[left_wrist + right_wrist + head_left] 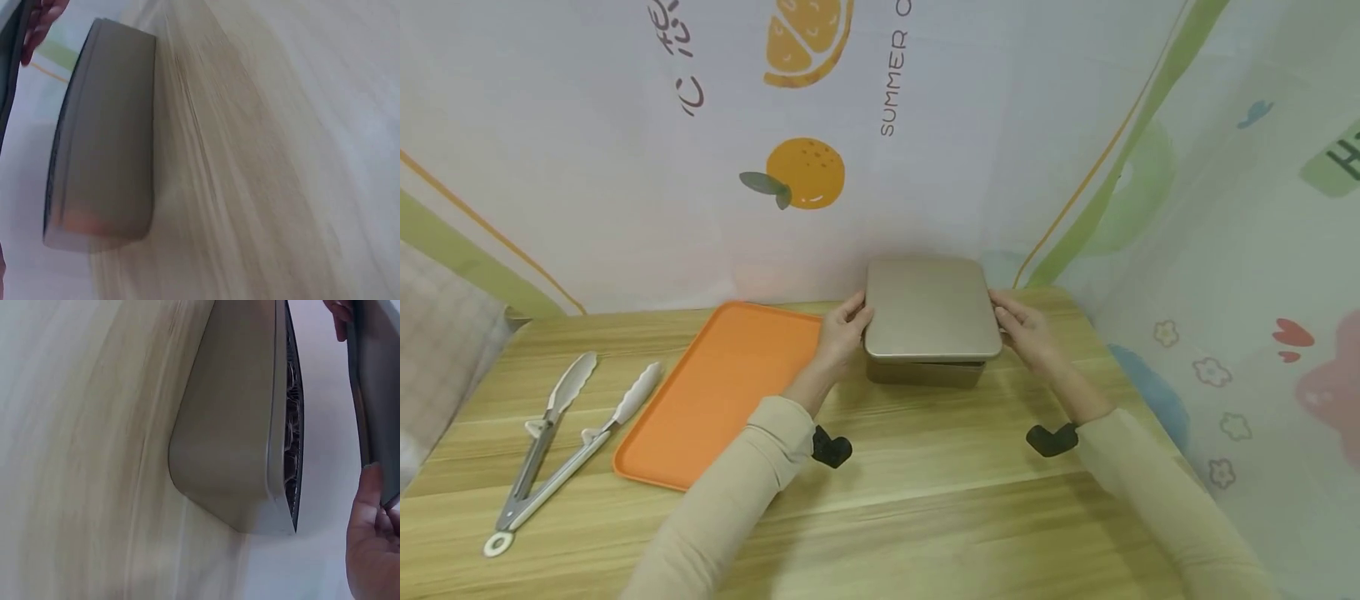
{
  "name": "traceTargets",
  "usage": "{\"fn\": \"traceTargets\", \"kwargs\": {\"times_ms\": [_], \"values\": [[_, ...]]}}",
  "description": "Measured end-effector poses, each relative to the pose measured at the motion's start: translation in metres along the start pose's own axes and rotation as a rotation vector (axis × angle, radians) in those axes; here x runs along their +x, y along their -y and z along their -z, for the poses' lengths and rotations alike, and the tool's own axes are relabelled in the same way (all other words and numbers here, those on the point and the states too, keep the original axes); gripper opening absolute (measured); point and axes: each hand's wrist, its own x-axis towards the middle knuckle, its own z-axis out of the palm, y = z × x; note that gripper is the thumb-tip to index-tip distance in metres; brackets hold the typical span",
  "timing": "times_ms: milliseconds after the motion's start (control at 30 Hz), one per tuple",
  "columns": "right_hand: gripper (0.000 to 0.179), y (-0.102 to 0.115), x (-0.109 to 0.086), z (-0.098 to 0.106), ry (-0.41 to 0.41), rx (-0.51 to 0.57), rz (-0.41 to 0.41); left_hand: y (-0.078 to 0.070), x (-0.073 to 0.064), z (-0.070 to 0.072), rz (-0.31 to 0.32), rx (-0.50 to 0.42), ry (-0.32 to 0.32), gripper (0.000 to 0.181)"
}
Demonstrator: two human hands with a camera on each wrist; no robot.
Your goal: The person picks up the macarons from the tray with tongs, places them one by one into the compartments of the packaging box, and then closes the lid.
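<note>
A flat metal lid (932, 308) with rounded corners hangs above its matching tin box (925, 373), gripped from both sides. My left hand (841, 335) holds its left edge, while my right hand (1028, 330) pinches the right edge. In the right wrist view a gap separates the lid (382, 394) from the box (228, 412), and thumb and fingers of the right hand (373, 544) clasp a corner. Dark contents with clear, shiny edges (290, 437) show along the box's open top. Most of the left hand is out of frame in the left wrist view.
An orange tray (722, 392) lies left of the box, partly under the left forearm. Farther left, spread tongs (561, 454) with white tips rest on the wooden table (925, 508). A printed curtain (940, 192) hangs right behind the box.
</note>
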Motion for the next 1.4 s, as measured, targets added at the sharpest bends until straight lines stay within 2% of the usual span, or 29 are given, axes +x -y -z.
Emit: {"fn": "traceTargets", "kwargs": {"times_ms": [167,333,500,600,733,867,1133,1400], "values": [[0.049,-0.007,0.002,-0.002,-0.008,0.034,-0.028,0.007,0.005,0.005,0.019,0.018,0.029,0.049],[0.047,-0.011,0.006,-0.003,-0.044,0.030,-0.077,0.012,0.010,0.010,0.048,0.030,0.089,0.051],[0.050,-0.014,0.011,-0.004,-0.078,-0.031,-0.131,0.017,0.016,0.012,0.045,0.099,0.122,0.051],[0.053,-0.015,0.013,-0.005,-0.100,-0.105,-0.151,0.019,0.018,0.012,0.037,0.141,0.139,0.052],[0.058,-0.017,0.017,-0.007,-0.104,-0.218,-0.139,0.023,0.021,0.010,0.026,0.196,0.151,0.055],[0.060,-0.019,0.020,-0.008,-0.100,-0.276,-0.120,0.027,0.024,0.007,0.014,0.252,0.148,0.058],[0.059,-0.017,0.020,-0.010,-0.100,-0.250,-0.100,0.034,0.028,0.004,-0.004,0.324,0.143,0.059],[0.057,-0.022,0.023,-0.010,-0.099,-0.217,-0.092,0.033,0.029,0.002,0.015,0.378,0.143,0.059]]}}
